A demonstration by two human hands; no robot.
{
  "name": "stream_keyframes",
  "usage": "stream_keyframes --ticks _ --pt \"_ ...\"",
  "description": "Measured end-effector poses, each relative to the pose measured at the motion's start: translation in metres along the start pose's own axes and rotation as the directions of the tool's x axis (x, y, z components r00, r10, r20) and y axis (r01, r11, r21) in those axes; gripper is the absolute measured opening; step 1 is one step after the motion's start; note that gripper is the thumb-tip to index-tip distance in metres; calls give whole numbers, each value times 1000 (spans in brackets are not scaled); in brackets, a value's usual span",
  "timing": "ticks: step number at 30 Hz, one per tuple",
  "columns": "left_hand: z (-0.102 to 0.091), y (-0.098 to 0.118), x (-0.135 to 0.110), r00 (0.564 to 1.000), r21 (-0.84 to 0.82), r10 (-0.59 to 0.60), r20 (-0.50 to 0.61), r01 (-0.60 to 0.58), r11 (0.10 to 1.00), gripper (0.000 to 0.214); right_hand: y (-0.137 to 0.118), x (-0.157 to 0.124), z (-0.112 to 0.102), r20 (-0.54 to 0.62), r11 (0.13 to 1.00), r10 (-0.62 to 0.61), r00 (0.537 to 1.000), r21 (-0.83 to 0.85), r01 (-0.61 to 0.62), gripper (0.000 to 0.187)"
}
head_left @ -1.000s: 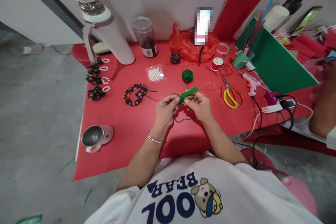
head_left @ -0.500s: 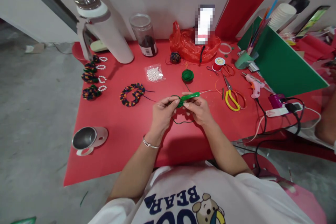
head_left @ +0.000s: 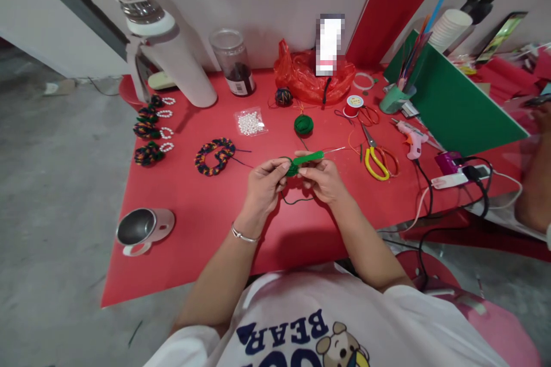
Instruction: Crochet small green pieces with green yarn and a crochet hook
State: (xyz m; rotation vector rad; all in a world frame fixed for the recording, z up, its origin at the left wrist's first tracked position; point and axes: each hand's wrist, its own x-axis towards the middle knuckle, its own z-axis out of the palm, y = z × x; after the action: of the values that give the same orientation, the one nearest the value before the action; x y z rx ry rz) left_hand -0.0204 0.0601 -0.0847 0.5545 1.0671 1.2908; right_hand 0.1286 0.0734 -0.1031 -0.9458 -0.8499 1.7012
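My left hand (head_left: 263, 186) is closed, thumb and fingers pinching a small piece of green crochet work (head_left: 292, 168). My right hand (head_left: 326, 181) is closed around a green-handled crochet hook (head_left: 310, 157); the metal shaft points right, away from the yarn. The right thumb and fingertips are close against the green piece, partly hiding it. A dark strand of yarn (head_left: 296, 203) loops below both hands. Just beyond them sits a ball of green yarn (head_left: 303, 125), a strand running from it toward the hands. To the left lies a multicoloured braided loop (head_left: 209, 168).
A pack of white beads (head_left: 251, 123), a tall bottle (head_left: 185, 69) and a jar (head_left: 239, 77) stand farther back. Yellow-handled scissors (head_left: 377, 164), a pink glue gun (head_left: 412, 139) and a power strip (head_left: 451, 180) lie right. A mug (head_left: 163, 223) is near the left edge.
The camera view has shifted slightly, moving the table things a little left. Both hands keep nearly the same grip on the green piece and the hook.
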Motion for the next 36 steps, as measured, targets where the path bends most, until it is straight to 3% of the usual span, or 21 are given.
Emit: stream_keyframes --ticks 13,19,24,30,36 --pt "-1 1 0 1000 -7 17 2 -17 1000 36 1 1 -3 67 996 -1 998 94 -6 54" --pt "-2 1 1 998 29 68 -6 -67 997 35 -1 -1 -4 85 999 -40 996 27 38 47" --pt "-2 1 -1 994 66 109 0 -109 992 34 -3 -1 -6 34 999 -26 999 25 25 33" --pt "-3 1 -1 993 68 119 22 -120 990 34 -5 -4 -2 6 1000 2 1000 8 -2 37" --pt "-4 1 -1 994 51 101 29 -102 993 34 -4 -6 2 52 1000 -21 998 -1 21 43"
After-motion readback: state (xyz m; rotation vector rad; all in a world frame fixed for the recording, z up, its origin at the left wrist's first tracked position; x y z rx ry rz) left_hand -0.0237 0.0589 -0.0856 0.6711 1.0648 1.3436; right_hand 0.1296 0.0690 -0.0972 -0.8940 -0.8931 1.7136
